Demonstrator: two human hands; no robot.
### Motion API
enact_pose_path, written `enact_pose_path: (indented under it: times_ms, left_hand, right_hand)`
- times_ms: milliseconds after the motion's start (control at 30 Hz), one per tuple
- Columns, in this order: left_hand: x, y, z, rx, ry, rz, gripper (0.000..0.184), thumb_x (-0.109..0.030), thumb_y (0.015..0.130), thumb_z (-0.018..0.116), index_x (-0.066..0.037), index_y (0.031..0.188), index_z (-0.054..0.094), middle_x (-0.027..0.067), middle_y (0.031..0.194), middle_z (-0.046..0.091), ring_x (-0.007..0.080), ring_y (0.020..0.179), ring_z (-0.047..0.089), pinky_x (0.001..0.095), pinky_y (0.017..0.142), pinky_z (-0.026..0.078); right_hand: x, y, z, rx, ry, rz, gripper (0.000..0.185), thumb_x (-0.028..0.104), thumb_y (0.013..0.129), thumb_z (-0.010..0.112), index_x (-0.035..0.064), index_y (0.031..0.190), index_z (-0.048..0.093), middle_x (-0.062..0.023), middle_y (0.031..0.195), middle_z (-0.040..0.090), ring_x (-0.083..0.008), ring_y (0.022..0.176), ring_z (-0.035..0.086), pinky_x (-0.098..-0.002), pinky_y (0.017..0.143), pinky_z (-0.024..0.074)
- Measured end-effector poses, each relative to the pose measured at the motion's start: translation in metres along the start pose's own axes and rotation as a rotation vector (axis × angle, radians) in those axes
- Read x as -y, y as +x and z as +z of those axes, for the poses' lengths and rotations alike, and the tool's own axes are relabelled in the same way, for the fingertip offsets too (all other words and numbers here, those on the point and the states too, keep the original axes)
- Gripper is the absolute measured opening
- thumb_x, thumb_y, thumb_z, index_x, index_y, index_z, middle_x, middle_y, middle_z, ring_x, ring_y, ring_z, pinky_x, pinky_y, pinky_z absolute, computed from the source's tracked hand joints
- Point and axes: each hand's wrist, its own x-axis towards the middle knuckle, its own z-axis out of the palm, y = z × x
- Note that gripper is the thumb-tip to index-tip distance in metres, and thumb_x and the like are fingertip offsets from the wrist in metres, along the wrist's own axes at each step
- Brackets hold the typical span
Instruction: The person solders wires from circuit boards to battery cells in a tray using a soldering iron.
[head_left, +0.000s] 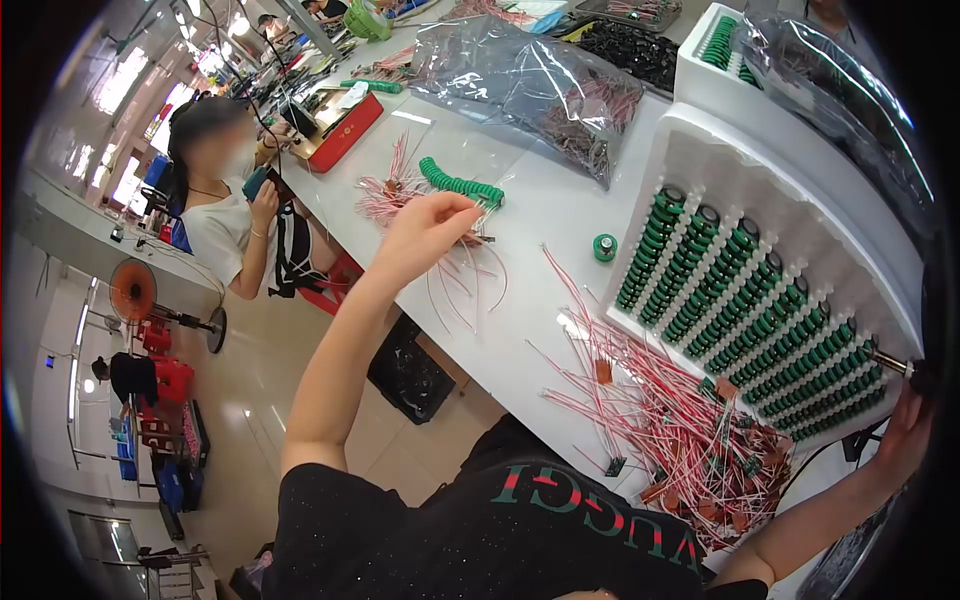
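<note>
Green-disc row lies at upper centre, its long axis sloping down rightward, just above our left hand, the nearer one; those fingers bunch together, but we cannot tell whether they, or our right hand at far right, grip anything.

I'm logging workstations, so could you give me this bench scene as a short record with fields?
Left hand: fingers drawn together beside the curved row of green round parts; grip unclear
Right hand: at the black-handled tool with metal shaft; grip unclear
Tray: white moulded tray, holding many green rows
Loose: single green round part on the white table
Wires: tangled red-and-white heap beside the tray
</note>
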Motion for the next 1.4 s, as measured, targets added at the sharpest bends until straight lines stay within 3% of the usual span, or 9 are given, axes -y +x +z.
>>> enact_pose_path:
  times_ms: [233,333,500,600,733,900,1033,1233,1400]
  left_hand:
    - [0.052,0.041,0.039,-0.238,0.714,0.113,0.035,-0.029,0.071,0.064,-0.005,0.096,0.06,0.0097,0.09,0.061,0.0253,0.08,0.058,0.0353,0.069,0.044]
    - [0.058,0.021,0.032,-0.427,0.687,0.315,0.056,-0.039,0.068,0.067,-0.007,0.112,0.052,0.0124,0.112,0.051,0.0288,0.102,0.048,0.0399,0.081,0.04]
    - [0.102,-0.02,-0.001,-0.4,0.806,0.129,0.083,-0.048,0.062,0.07,-0.013,0.129,0.036,0.0163,0.131,0.032,0.0353,0.123,0.026,0.0511,0.095,0.026]
    - [0.131,-0.009,-0.018,-0.403,0.678,0.205,0.083,-0.048,0.061,0.071,-0.019,0.131,0.036,0.0156,0.131,0.032,0.0345,0.124,0.025,0.0511,0.095,0.026]
    - [0.137,0.01,-0.02,-0.393,0.605,0.272,0.067,-0.041,0.063,0.071,-0.023,0.123,0.047,0.0123,0.125,0.039,0.0318,0.118,0.032,0.0479,0.092,0.032]
    - [0.147,0.034,-0.015,-0.444,0.588,0.316,0.056,-0.037,0.063,0.072,-0.023,0.115,0.054,0.0096,0.118,0.044,0.0293,0.112,0.037,0.0458,0.085,0.037]
    - [0.151,0.069,-0.017,-0.436,0.629,0.287,0.057,-0.041,0.063,0.07,-0.024,0.116,0.055,0.0097,0.118,0.044,0.0288,0.112,0.038,0.0465,0.086,0.037]
    - [0.083,0.099,-0.04,-0.35,0.821,0.35,0.062,-0.038,0.066,0.066,-0.014,0.12,0.051,0.017,0.125,0.042,0.0329,0.12,0.034,0.0449,0.095,0.032]
    - [0.012,0.143,0.006,0.254,-0.433,-0.144,0.059,-0.037,0.072,0.067,-0.004,0.117,0.05,0.0095,0.113,0.052,0.0213,0.106,0.047,0.0326,0.087,0.038]
  right_hand:
    - [0.012,-0.016,0.027,0.043,-0.016,0.023,0.037,0.023,0.093,0.043,-0.0012,0.12,0.046,-0.008,0.114,0.051,-0.0189,0.113,0.045,-0.0337,0.098,0.0342]
    - [0.019,-0.032,0.046,0.117,-0.037,0.015,0.037,0.024,0.093,0.043,-0.0011,0.119,0.046,-0.0058,0.107,0.054,-0.012,0.094,0.051,-0.0276,0.089,0.0377]
    - [0.029,-0.049,0.115,-0.013,-0.076,-0.054,0.029,0.022,0.094,0.043,0.0017,0.112,0.05,0.0036,0.08,0.049,-0.0009,0.045,0.023,-0.0142,0.06,0.0315]
    - [0.034,-0.063,0.145,-0.084,0.014,0.001,0.03,0.023,0.095,0.041,0.0029,0.116,0.047,0.0035,0.085,0.049,-0.001,0.048,0.026,-0.016,0.059,0.0303]
    - [0.043,-0.053,0.113,0.718,0.048,0.091,0.023,0.024,0.095,0.039,0.005,0.106,0.046,0.0029,0.083,0.045,-0.0009,0.054,0.03,-0.0166,0.058,0.0284]
    - [0.045,-0.062,0.115,0.45,-0.083,0.026,0.018,0.025,0.095,0.038,0.0075,0.094,0.042,0.0007,0.077,0.04,-0.0069,0.065,0.035,-0.023,0.066,0.0287]
    - [0.04,-0.071,0.129,0.496,-0.027,-0.11,0.02,0.024,0.096,0.036,0.0056,0.092,0.042,-0.002,0.08,0.047,-0.001,0.039,0.025,-0.0151,0.037,0.0258]
    - [0.053,-0.115,0.147,0.492,-0.018,-0.115,0.022,0.023,0.096,0.035,0.0043,0.089,0.043,-0.0044,0.076,0.048,-0.0044,0.037,0.026,-0.017,0.041,0.028]
    - [0.056,-0.143,0.139,0.438,0.009,-0.218,0.02,0.022,0.096,0.035,0.0044,0.092,0.043,-0.0051,0.077,0.048,-0.0039,0.037,0.026,-0.0163,0.037,0.0283]
